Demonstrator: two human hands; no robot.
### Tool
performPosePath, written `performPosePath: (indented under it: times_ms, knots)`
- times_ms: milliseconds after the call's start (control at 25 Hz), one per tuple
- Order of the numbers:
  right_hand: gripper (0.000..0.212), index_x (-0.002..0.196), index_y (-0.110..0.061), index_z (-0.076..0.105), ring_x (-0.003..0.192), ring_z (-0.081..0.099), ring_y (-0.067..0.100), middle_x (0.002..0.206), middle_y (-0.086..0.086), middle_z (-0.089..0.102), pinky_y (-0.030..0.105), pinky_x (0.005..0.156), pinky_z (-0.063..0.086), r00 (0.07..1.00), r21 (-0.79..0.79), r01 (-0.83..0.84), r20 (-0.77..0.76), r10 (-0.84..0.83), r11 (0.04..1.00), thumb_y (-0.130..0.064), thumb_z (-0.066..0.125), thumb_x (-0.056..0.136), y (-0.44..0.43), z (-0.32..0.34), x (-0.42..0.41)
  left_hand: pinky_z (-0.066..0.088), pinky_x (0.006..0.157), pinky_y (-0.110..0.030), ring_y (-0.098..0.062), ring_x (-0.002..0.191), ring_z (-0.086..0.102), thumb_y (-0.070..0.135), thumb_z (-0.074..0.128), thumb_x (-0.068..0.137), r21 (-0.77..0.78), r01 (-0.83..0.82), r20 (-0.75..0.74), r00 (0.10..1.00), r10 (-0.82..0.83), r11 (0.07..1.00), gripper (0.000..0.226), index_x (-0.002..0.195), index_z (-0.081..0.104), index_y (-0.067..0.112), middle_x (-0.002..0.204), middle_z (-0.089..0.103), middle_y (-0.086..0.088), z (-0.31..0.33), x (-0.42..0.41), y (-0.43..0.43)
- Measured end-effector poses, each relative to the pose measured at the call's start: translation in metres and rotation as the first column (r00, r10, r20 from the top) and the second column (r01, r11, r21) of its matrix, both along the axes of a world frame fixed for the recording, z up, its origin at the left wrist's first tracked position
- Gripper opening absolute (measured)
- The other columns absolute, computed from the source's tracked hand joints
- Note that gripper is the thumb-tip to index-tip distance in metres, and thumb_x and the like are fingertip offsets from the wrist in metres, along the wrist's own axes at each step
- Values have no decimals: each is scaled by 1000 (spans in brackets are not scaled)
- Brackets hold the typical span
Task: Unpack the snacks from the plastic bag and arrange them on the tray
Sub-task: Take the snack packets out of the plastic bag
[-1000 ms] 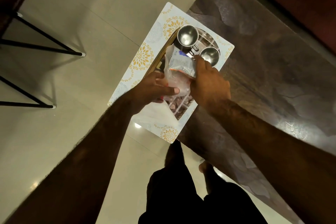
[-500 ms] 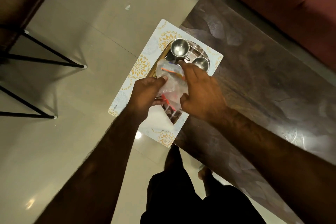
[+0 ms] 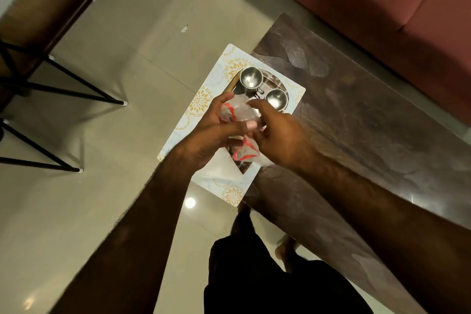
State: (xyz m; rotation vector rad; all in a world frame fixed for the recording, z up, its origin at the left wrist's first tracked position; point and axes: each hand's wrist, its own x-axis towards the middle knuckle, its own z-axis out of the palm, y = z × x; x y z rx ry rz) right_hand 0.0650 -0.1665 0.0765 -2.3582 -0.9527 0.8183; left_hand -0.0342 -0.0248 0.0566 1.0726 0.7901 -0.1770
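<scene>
Crinkled clear plastic bag (image 3: 239, 116) with red trim, held between both hands above the tray (image 3: 233, 83), long axis running from far-left to near-right. Left hand (image 3: 211, 132) pinches its upper part; right hand (image 3: 277, 135) grips loosely, fingers curled. Contents unreadable. Two shiny steel cups (image 3: 251, 77) stand on the tray; dark stone-like tabletop (image 3: 356, 120).

Dark table (image 3: 369, 120), patterned mat (image 3: 201, 102) overhanging edge
</scene>
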Motion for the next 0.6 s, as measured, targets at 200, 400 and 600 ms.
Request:
performPosePath:
  times_ms: [200, 400, 600]
  knots:
    - [60, 128, -30, 53, 77, 71, 18, 85, -5, 73, 38, 75, 60, 967, 46, 251, -49, -248, 967, 8, 58, 82, -3, 7, 11, 59, 66, -37, -20, 77, 70, 19, 81, 84, 207, -182, -52, 979, 197, 961, 43, 121, 60, 13, 100, 72, -8, 1, -7, 5]
    - [49, 127, -27, 50, 86, 74, 22, 106, -1, 71, 50, 77, 62, 923, 19, 378, -83, -375, 926, 3, 57, 89, -17, 12, 38, 54, 46, -25, -9, 52, 67, 17, 80, 84, 383, -77, -59, 992, 108, 920, 33, 112, 63, 13, 70, 76, 3, 4, -21, 23]
    - [36, 110, -16, 64, 100, 60, 17, 109, -1, 68, 39, 84, 54, 958, 217, 172, 191, -214, 961, 2, 62, 79, -14, 32, 20, 62, 59, -35, -10, 52, 67, 57, 45, 100, 517, 39, -133, 991, 35, 855, 44, 104, 69, 20, 55, 64, 9, 13, -3, 10]
